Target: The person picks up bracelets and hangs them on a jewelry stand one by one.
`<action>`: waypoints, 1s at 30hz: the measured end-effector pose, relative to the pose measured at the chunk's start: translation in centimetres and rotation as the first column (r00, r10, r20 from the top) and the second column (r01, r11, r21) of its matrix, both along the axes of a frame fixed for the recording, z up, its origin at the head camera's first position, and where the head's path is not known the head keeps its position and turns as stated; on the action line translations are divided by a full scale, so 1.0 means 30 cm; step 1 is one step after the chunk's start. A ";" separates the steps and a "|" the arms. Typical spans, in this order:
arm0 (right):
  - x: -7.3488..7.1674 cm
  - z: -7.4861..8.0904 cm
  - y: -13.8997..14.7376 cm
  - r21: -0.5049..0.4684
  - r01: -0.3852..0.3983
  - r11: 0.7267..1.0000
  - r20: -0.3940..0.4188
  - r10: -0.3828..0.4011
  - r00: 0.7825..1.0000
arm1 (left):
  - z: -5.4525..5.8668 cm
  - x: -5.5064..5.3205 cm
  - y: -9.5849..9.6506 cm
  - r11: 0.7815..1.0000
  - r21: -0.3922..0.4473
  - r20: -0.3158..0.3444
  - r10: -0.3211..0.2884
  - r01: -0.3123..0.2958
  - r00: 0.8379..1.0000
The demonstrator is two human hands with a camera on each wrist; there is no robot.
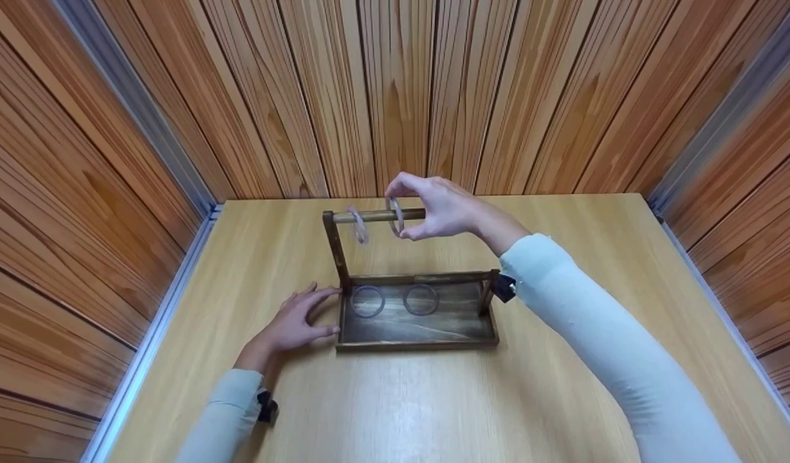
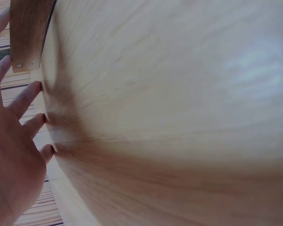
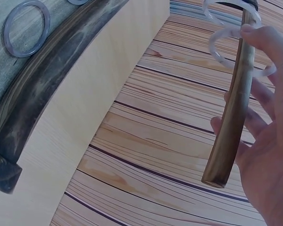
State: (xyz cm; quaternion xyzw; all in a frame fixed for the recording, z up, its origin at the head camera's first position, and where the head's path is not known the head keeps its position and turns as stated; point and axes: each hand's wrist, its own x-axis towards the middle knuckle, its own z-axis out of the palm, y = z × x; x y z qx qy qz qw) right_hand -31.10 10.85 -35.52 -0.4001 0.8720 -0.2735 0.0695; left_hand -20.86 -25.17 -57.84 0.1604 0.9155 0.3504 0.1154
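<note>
A dark wooden display stand has a tray point(image 1: 417, 346), a tall post point(image 1: 337, 247) at its left and a horizontal bar point(image 1: 376, 216) with a free right end. My right hand point(image 1: 443, 206) pinches a pale translucent bangle point(image 3: 214, 51) between thumb and fingers; the bangle encircles the bar. Farther left along the bar hangs another bangle point(image 1: 360, 230). Two more lie flat in the tray, a left bangle point(image 1: 368, 317) and a right bangle point(image 1: 422, 314). My left hand point(image 1: 295, 321), fingers spread, touches the tray's left side; its other fingertips meet the table in the left wrist view.
A short post point(image 1: 486, 297) rises at the tray's right end, near my right sleeve point(image 1: 562, 289). The light wooden table point(image 1: 408, 405) is enclosed by wood-plank walls point(image 1: 395, 96) at the back and both sides, with metal strips point(image 1: 176, 289) along the edges.
</note>
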 end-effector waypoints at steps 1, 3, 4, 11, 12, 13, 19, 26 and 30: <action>0.001 0.000 -0.001 0.021 0.008 1.000 -0.006 -0.008 1.000 | 0.000 -0.001 0.000 1.000 0.000 -0.002 -0.001 0.001 1.000; 0.003 0.000 -0.005 0.056 0.019 0.998 -0.013 -0.018 1.000 | 0.001 -0.001 0.000 1.000 0.003 -0.004 -0.003 0.003 1.000; 0.004 -0.001 -0.006 0.071 0.022 0.997 -0.015 -0.021 1.000 | 0.000 -0.001 0.000 1.000 0.003 -0.004 -0.004 0.004 1.000; 0.003 -0.014 -0.015 0.119 0.018 0.993 -0.033 -0.014 0.999 | -0.004 0.002 -0.004 1.000 -0.007 -0.019 -0.003 0.003 1.000; 0.003 -0.015 -0.017 0.120 0.018 0.993 -0.035 -0.014 0.999 | -0.004 0.003 -0.004 1.000 -0.008 -0.025 -0.002 0.002 1.000; 0.002 -0.016 -0.018 0.120 0.017 0.993 -0.038 -0.013 0.999 | -0.006 0.002 -0.004 1.000 -0.008 -0.032 -0.001 0.001 1.000; 0.000 -0.021 -0.017 0.124 0.017 0.992 -0.043 -0.012 0.999 | -0.010 0.002 -0.001 1.000 -0.008 -0.047 0.005 -0.005 0.999; 0.003 -0.023 -0.011 0.119 0.011 0.993 -0.025 -0.008 1.000 | -0.007 0.001 -0.002 1.000 -0.007 -0.058 -0.004 0.003 0.998; 0.005 -0.022 -0.010 0.116 0.007 0.993 -0.016 -0.005 1.000 | -0.008 -0.001 -0.001 1.000 -0.005 -0.058 -0.004 0.004 0.998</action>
